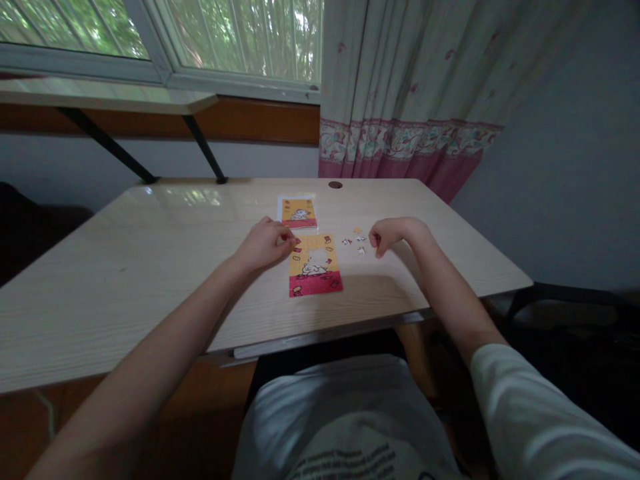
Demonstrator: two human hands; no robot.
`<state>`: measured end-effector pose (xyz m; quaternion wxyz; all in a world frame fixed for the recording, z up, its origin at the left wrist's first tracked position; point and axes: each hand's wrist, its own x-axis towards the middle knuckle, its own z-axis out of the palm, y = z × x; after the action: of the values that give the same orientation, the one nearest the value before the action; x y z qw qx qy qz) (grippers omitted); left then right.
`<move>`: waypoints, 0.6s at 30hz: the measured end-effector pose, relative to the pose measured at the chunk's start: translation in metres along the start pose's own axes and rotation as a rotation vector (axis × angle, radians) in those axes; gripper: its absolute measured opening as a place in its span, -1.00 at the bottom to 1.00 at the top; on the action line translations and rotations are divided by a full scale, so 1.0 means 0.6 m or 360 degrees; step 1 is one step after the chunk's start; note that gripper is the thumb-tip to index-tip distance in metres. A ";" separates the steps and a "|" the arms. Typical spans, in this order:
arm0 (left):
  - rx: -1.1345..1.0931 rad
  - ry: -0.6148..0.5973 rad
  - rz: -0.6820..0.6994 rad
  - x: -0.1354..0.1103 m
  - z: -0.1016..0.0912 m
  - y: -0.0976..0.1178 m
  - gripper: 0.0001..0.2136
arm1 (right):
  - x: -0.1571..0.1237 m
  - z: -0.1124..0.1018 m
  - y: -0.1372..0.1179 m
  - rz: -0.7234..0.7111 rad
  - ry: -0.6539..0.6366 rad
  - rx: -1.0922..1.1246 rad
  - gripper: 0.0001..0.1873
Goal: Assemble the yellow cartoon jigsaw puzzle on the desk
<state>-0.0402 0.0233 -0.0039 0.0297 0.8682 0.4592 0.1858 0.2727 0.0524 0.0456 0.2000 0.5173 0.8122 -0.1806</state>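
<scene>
Yellow-and-red flat rectangular puzzle point(315, 269) on the table between the left hand point(267, 243) and right hand point(397, 233)

Puzzle lies flat on the pale wood-grain desk point(215, 240), toward the near edge, right in front of the person. Yellow on the far part, red band on the near part, white animal drawing in the middle, pale patch just above the animal.

Left hand: at the puzzle's far left corner, palm down, fingers bent, thumb and index close together at the corner. Too small to tell if they pinch anything or only touch.

Right hand: to the right of the puzzle, apart from it, wrist bent, fingers curled in, thumb near the index. Cannot tell if a piece is in there.

Loose stuff: small white jigsaw pieces with dark marks point(361, 251) sit between the puzzle and the right hand, just beside the fingers. One small orange piece point(357, 231) lies on the far side of that group. All on the desk.

Far of the puzzle: smaller yellow-and-red picture card with a white border point(299, 212), flat, similar white animal on it.

Surroundings: round brown desk insert point(335, 185) near the far edge, pale shelf on black struts point(125, 97) far left, floral curtain with a pink hem point(410, 100) far right, grey-framed window point(245, 40) behind, greenery outside
</scene>
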 end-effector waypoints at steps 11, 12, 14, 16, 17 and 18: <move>-0.0024 0.0007 -0.0028 0.000 -0.002 0.007 -0.77 | 0.001 0.002 0.012 -0.0098 0.0006 0.0023 -0.82; -0.0024 0.0007 -0.0024 0.001 -0.002 0.006 -0.77 | 0.000 0.003 0.016 -0.0127 0.0007 0.0052 -0.83; -0.0019 0.0000 -0.0017 0.001 -0.001 0.004 -0.77 | -0.003 0.003 0.024 -0.0186 0.0008 0.0124 -0.84; -0.0009 -0.0013 -0.0008 0.001 0.000 0.003 -0.76 | -0.003 0.006 0.034 -0.0235 0.0032 0.0199 -0.82; -0.0006 -0.0014 -0.0009 0.001 0.000 0.003 -0.76 | -0.002 0.008 0.039 -0.0256 0.0054 0.0232 -0.81; -0.0010 -0.0015 -0.0010 0.001 0.001 0.003 -0.76 | -0.001 0.011 0.043 -0.0278 0.0084 0.0263 -0.80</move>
<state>-0.0385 0.0227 -0.0041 0.0353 0.8675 0.4611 0.1831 0.2975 0.0589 0.0382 0.1187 0.4638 0.8416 -0.2502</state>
